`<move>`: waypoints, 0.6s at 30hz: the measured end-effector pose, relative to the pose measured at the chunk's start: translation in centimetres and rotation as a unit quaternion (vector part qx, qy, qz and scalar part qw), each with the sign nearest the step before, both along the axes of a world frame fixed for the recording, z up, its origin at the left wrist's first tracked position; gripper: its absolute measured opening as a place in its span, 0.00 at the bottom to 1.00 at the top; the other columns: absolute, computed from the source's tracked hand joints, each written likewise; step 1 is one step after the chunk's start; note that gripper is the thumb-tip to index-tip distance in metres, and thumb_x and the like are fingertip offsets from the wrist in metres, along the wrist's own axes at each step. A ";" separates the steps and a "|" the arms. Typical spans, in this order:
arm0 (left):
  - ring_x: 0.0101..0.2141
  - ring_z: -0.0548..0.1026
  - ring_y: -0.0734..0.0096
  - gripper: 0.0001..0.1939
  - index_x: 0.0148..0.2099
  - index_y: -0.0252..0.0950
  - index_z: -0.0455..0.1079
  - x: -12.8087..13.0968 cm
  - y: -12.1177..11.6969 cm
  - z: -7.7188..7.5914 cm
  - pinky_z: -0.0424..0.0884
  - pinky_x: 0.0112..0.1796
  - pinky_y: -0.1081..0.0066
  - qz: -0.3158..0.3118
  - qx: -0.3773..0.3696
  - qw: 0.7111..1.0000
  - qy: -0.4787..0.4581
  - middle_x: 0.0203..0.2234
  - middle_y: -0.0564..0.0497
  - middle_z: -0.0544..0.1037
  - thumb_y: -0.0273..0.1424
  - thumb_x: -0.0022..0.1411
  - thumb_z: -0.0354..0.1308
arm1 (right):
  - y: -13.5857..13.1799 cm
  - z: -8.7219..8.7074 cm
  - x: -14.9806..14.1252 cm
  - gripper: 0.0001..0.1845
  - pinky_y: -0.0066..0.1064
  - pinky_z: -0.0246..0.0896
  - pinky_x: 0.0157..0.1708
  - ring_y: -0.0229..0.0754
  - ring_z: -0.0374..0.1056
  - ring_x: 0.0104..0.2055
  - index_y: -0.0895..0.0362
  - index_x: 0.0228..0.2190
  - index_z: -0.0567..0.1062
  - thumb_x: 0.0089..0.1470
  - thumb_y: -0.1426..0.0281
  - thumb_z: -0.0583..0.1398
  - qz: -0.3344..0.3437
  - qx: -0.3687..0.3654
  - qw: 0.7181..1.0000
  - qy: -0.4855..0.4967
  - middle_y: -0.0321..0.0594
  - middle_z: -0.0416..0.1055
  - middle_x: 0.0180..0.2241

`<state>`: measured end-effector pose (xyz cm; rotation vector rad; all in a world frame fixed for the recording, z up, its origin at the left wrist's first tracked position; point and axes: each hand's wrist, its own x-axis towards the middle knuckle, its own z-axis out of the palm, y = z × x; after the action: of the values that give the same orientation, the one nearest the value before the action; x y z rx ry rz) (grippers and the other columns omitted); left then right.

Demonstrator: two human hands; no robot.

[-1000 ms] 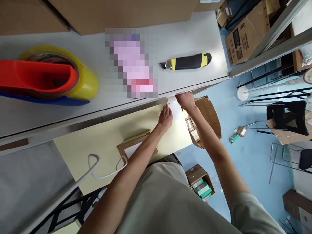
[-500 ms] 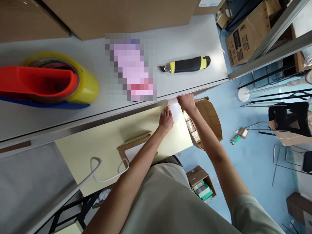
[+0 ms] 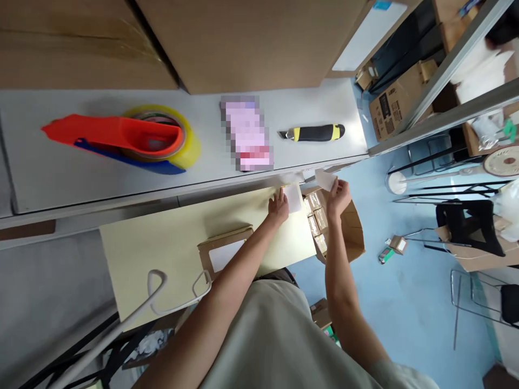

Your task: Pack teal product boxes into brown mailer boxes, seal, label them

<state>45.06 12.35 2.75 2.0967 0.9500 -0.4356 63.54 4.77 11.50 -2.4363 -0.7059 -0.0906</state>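
Note:
My right hand (image 3: 339, 198) is raised past the right end of the cream table, its fingers pinched on the corner of a small white slip of paper (image 3: 325, 180). On the table, my left hand (image 3: 279, 207) rests with fingers stretched out and apart at the left edge of another white sheet (image 3: 293, 199). A small yellow-orange bit shows by its fingertips, too small to name. Left of that forearm lies a flat cardboard box (image 3: 207, 261) with a white label (image 3: 227, 254).
Above the cream table (image 3: 154, 237), a grey shelf (image 3: 227, 186) bears a tape dispenser (image 3: 162, 138), a blurred-out pink item (image 3: 248, 132) and a utility knife (image 3: 318, 133). Large cartons (image 3: 251, 43) stand behind them. An open carton (image 3: 352, 232) with small boxes sits beyond the table's right end.
My right hand has come out from under the shelf edge, moving right and toward me, with a white slip of paper in it. My left hand stays by the sheet. The view has shifted.

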 end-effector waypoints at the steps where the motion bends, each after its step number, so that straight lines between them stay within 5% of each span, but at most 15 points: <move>1: 0.79 0.47 0.32 0.44 0.83 0.34 0.48 0.0 -0.1 0.4 0.54 0.72 0.37 0.019 -0.013 1.000 -0.011 0.82 0.34 0.38 0.35 0.71 0.57 | -1.0 0.4 -0.7 0.25 0.34 0.72 0.40 0.49 0.81 0.43 0.59 0.44 0.78 0.77 0.54 0.50 -0.008 0.014 1.000 -0.002 0.54 0.83 0.43; 5: 0.80 0.43 0.35 0.39 0.79 0.31 0.56 -1.0 -1.1 2.8 0.46 0.74 0.38 0.152 -0.040 0.981 -0.113 0.82 0.31 0.44 0.37 0.71 0.57 | -4.1 1.3 -5.1 0.26 0.37 0.75 0.39 0.50 0.81 0.41 0.60 0.43 0.79 0.75 0.52 0.51 0.025 0.032 0.999 0.000 0.55 0.83 0.41; 7: 0.79 0.50 0.35 0.33 0.72 0.30 0.66 -2.5 -2.3 4.4 0.49 0.74 0.43 0.257 -0.086 0.940 -0.208 0.78 0.28 0.56 0.41 0.72 0.58 | -5.4 1.4 -8.3 0.25 0.38 0.76 0.40 0.50 0.80 0.41 0.59 0.43 0.79 0.75 0.53 0.52 0.083 0.041 0.996 0.019 0.54 0.83 0.41; 10: 0.65 0.74 0.37 0.26 0.53 0.34 0.78 -6.3 -5.1 6.9 0.69 0.64 0.48 0.390 -0.239 0.834 -0.309 0.57 0.31 0.81 0.53 0.70 0.62 | -7.3 1.2 -14.3 0.20 0.40 0.77 0.46 0.49 0.80 0.44 0.58 0.45 0.80 0.74 0.59 0.53 0.222 0.038 0.972 0.065 0.53 0.83 0.45; 12: 0.50 0.82 0.45 0.29 0.42 0.36 0.77 -9.8 -7.5 8.2 0.77 0.52 0.55 0.443 -0.328 0.760 -0.344 0.41 0.37 0.84 0.60 0.64 0.65 | -8.6 1.1 -18.6 0.18 0.40 0.77 0.49 0.48 0.80 0.47 0.57 0.46 0.81 0.74 0.63 0.54 0.305 0.022 0.947 0.096 0.51 0.83 0.48; 16: 0.35 0.79 0.66 0.29 0.34 0.35 0.75 -17.2 -12.2 9.8 0.76 0.39 0.70 0.574 -0.407 0.558 -0.440 0.29 0.49 0.80 0.53 0.46 0.81 | -10.8 1.5 -25.8 0.16 0.43 0.75 0.58 0.49 0.79 0.55 0.55 0.50 0.84 0.74 0.69 0.56 0.422 0.016 0.899 0.112 0.51 0.82 0.54; 18: 0.31 0.77 0.72 0.30 0.33 0.34 0.76 -20.3 -14.2 10.0 0.74 0.34 0.74 0.629 -0.378 0.502 -0.458 0.27 0.52 0.79 0.49 0.39 0.84 | -11.7 1.8 -28.1 0.16 0.43 0.74 0.62 0.49 0.78 0.59 0.53 0.53 0.84 0.74 0.69 0.57 0.485 0.019 0.865 0.127 0.49 0.82 0.56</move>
<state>24.78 -1.81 12.75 0.2374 0.9983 0.8526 35.45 -6.92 13.34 -1.7373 -1.6686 0.5923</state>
